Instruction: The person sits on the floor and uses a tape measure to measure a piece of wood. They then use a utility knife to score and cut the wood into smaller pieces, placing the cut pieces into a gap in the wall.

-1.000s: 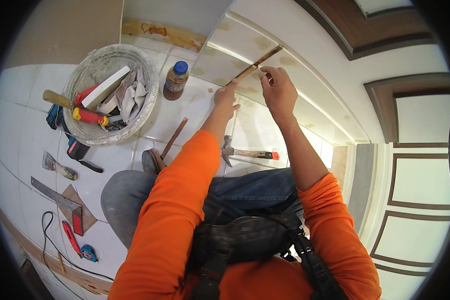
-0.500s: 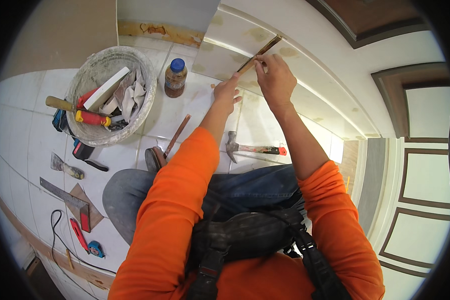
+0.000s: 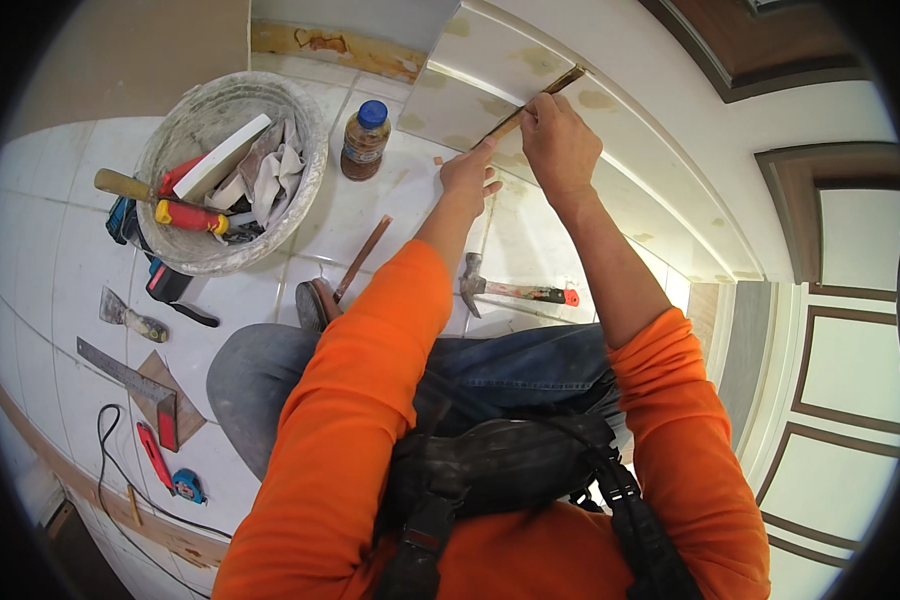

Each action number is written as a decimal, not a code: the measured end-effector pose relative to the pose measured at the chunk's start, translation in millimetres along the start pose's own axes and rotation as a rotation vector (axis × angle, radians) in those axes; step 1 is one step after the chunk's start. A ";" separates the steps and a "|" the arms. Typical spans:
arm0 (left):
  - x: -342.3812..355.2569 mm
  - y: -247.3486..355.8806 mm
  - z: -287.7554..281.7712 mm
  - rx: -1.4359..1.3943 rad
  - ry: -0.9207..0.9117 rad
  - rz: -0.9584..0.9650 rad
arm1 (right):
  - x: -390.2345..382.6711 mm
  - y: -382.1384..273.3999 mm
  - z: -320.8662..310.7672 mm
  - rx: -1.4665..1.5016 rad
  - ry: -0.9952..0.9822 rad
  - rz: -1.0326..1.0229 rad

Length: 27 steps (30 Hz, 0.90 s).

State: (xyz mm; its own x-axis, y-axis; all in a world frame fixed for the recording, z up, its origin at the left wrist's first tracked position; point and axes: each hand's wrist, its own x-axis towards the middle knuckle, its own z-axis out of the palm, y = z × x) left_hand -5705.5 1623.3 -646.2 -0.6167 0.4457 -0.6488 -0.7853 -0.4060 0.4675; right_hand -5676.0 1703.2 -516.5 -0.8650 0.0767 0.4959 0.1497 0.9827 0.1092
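A thin wooden strip [image 3: 507, 126] lies along a narrow dark slot [image 3: 567, 79] in a white panel with tan patches [image 3: 530, 62]. My right hand [image 3: 562, 148] pinches the strip near its upper part, the fingertips at the slot. At the strip's lower end, my left hand [image 3: 466, 178] holds it between thumb and forefinger, with the other fingers loosely extended. Below the hands, a claw hammer [image 3: 510, 290] with a red-and-black grip end rests on the tiles. A brown wooden strip [image 3: 363, 258] lies left of my left forearm, by a shoe [image 3: 317, 304].
A plaster-stained bucket [image 3: 313, 165] holds rags, a white block and a red-yellow handled tool. Beside it stands a blue-capped bottle [image 3: 365, 141]. A putty knife [image 3: 133, 315], a square [image 3: 130, 375], a red cutter [image 3: 154, 457], a tape measure [image 3: 188, 486] and a cord [image 3: 120, 480] lie left.
My right hand has shifted slightly, its fingers now lower and closer over the strip at the slot. My left hand stays at the strip's lower end. The whole view has moved a little.
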 end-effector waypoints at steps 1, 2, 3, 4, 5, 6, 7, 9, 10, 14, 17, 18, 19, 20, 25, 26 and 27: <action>-2.7 2.0 1.4 0.011 0.009 -0.013 | -0.7 1.2 0.3 -0.010 -0.012 -0.011; -3.0 4.2 3.7 0.021 0.016 -0.024 | 0.6 1.8 -0.6 -0.020 -0.021 -0.025; -3.4 6.0 5.3 0.032 0.023 -0.035 | 1.7 2.3 -1.1 -0.019 -0.023 -0.030; -4.1 7.3 6.3 0.026 0.037 -0.035 | 2.6 3.2 -1.7 -0.019 -0.026 -0.035; -4.5 8.4 7.9 0.021 0.047 -0.035 | 3.6 4.1 -2.5 -0.020 -0.027 -0.039; -4.8 9.3 9.8 0.016 0.058 -0.035 | 3.7 5.2 -3.1 0.017 -0.005 -0.041; -5.4 9.6 10.6 0.012 0.066 -0.026 | 2.8 6.4 -3.9 0.054 0.017 -0.043; -6.7 8.8 9.1 0.008 0.086 -0.007 | 0.0 6.0 -9.2 0.128 0.052 0.016; -6.9 8.2 9.8 -0.009 0.078 0.001 | -4.4 5.7 -13.0 0.164 0.066 0.076; -4.0 1.3 7.7 -0.072 0.030 0.037 | -20.3 -0.4 -14.1 0.298 0.073 0.306; 1.0 0.1 4.1 -0.071 -0.017 0.038 | -21.5 -6.2 -7.2 0.381 -0.006 0.514; 4.2 0.2 1.7 -0.065 -0.028 0.035 | -21.1 -9.2 -4.2 0.394 0.019 0.496; 7.9 0.7 0.2 -0.041 -0.020 0.036 | -19.2 -11.5 -2.3 0.394 0.032 0.492; 9.9 1.5 -3.0 -0.019 -0.005 0.037 | -17.0 -14.8 -0.2 0.397 0.039 0.487; 8.9 1.3 -5.7 0.032 -0.009 0.006 | -13.0 -10.4 8.2 0.331 0.098 0.342; 8.7 2.2 -5.5 0.042 -0.016 0.005 | -12.3 -8.7 11.2 0.296 0.123 0.290; 7.8 1.9 -5.3 0.053 -0.025 0.003 | -12.6 -7.0 13.7 0.260 0.147 0.240</action>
State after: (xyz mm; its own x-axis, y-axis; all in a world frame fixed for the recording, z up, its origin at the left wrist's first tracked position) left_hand -5711.5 1621.7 -653.6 -0.6196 0.4646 -0.6327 -0.7849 -0.3651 0.5006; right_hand -5672.7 1697.7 -535.4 -0.7393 0.3031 0.6013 0.1965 0.9512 -0.2379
